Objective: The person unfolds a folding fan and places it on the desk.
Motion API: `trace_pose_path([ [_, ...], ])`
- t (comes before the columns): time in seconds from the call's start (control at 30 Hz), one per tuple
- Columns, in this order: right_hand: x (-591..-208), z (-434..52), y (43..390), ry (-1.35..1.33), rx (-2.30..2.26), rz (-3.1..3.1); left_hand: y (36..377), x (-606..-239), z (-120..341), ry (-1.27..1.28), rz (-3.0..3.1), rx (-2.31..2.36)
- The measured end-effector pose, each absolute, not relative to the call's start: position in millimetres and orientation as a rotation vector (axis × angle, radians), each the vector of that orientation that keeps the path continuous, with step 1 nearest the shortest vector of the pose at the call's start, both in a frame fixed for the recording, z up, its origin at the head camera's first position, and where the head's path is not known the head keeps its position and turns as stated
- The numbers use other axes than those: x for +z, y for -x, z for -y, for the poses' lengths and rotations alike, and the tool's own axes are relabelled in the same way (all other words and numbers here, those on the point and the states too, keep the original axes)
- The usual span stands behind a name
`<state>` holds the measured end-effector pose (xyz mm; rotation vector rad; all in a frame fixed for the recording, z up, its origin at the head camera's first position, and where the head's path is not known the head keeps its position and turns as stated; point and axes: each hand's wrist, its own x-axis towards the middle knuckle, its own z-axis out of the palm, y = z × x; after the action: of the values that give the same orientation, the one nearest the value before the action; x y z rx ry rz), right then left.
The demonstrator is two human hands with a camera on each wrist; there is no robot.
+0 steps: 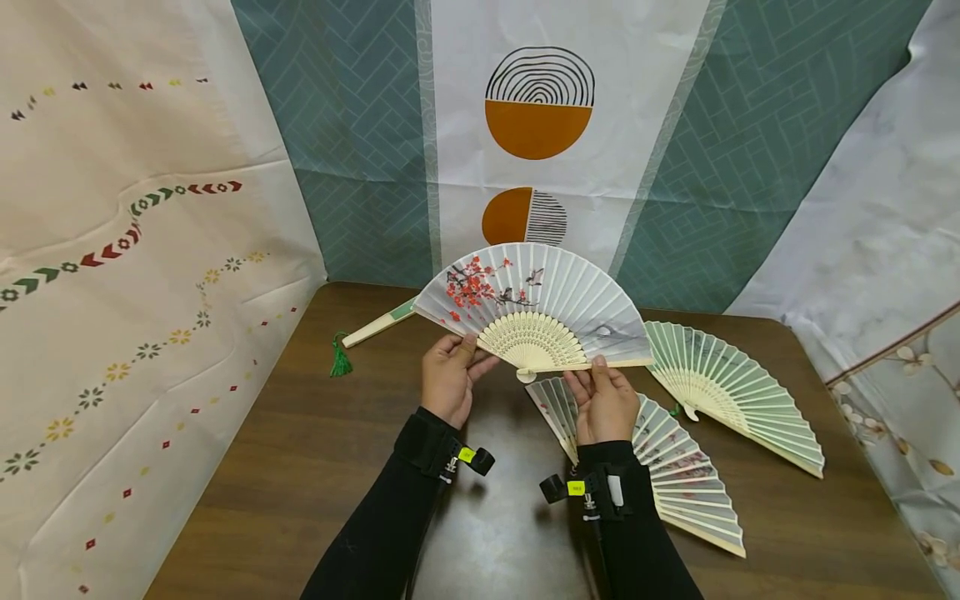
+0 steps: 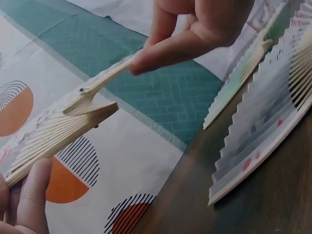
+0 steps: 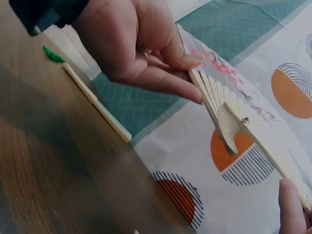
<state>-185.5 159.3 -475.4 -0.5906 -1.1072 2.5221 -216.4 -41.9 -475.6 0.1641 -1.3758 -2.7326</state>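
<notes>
Both hands hold up a spread folding fan [image 1: 600, 308], white with red blossoms, small birds and a pale bamboo lattice. My left hand [image 1: 450, 379] pinches its left outer rib between thumb and fingers. On the other side, my right hand [image 1: 606, 404] pinches the right outer rib. The ribs meet at a pivot low between the hands, plain to see in the right wrist view on the bamboo ribs [image 3: 234, 109]. Under the right hand and wrist, a second spread fan [image 1: 686, 475], grey-white with pinkish patterns, lies on the table, partly hidden.
A green spread fan [image 1: 738, 379] lies at the table's right. Behind the held fan, a folded fan [image 1: 381, 323] with a green tassel [image 1: 341, 360] lies at the back left. Patterned cloths hang round the wooden table [image 1: 285, 467], including a teal and white backdrop [image 1: 360, 150].
</notes>
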Motion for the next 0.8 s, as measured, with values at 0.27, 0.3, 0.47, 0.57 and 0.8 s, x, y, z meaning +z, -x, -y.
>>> trace_pose_path([
  [0.27,-472.8,-156.4,182.9,0.627,2.538,0.965,212.3,-474.9,35.3,-0.234,1.267,-2.731],
  [0.3,-472.3,-156.5,182.9,0.635,2.544,0.947,211.6,-475.0,34.2,-0.239,1.254,-2.73],
  [0.47,-470.1,-157.1,181.8,0.66,2.556,0.904,203.2,-474.4,26.7,-0.289,1.199,-2.717],
  [0.57,-470.0,-157.1,179.5,0.665,2.55,0.928,195.9,-475.4,24.4,-0.317,1.2,-2.689],
  [0.8,-477.2,-152.0,164.6,0.624,2.577,1.036,185.5,-478.2,55.2,-0.384,1.276,-2.566],
])
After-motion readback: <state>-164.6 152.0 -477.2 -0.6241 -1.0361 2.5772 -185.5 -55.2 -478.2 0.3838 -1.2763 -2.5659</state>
